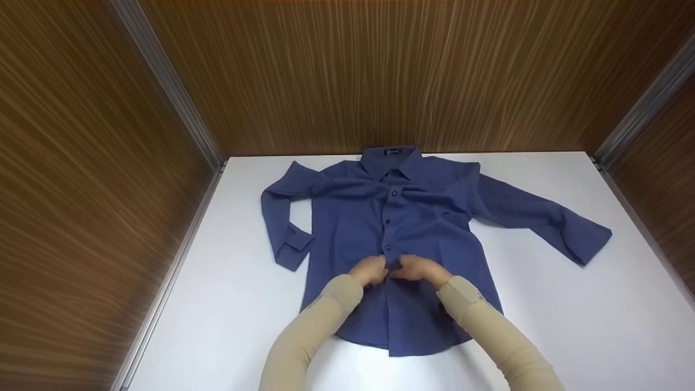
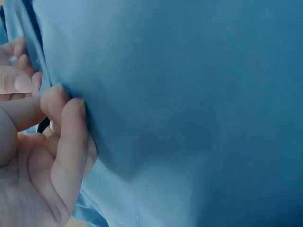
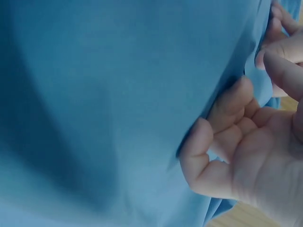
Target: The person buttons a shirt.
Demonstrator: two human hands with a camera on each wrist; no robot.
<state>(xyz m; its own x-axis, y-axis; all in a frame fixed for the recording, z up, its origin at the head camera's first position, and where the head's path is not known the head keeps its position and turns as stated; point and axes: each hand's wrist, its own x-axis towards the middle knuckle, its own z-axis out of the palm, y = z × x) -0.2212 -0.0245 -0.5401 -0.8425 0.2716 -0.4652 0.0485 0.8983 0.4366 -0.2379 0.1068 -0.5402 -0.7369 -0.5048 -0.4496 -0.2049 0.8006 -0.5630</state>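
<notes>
A dark blue long-sleeved button-up shirt (image 1: 347, 228) lies front side up, collar (image 1: 392, 163) at the far side. Both hands meet at its front placket, below several dark buttons (image 1: 388, 221). My left hand (image 1: 370, 270) pinches the placket from the left with curled fingers. From the right, my right hand (image 1: 418, 269) holds the other front edge, a small gap between the two hands. In the left wrist view the left fingers (image 2: 71, 142) bend at the cloth edge. The right wrist view shows the right fingers (image 3: 199, 146) curled at the fabric; the button between the hands is hidden.
The shirt rests on a white table (image 1: 228, 304). Its left sleeve in view (image 1: 279, 217) is bent back toward the body, while the other sleeve (image 1: 532, 206) stretches out right. Brown wood-grain panels (image 1: 347, 76) with metal edge strips (image 1: 168, 81) enclose the back and sides.
</notes>
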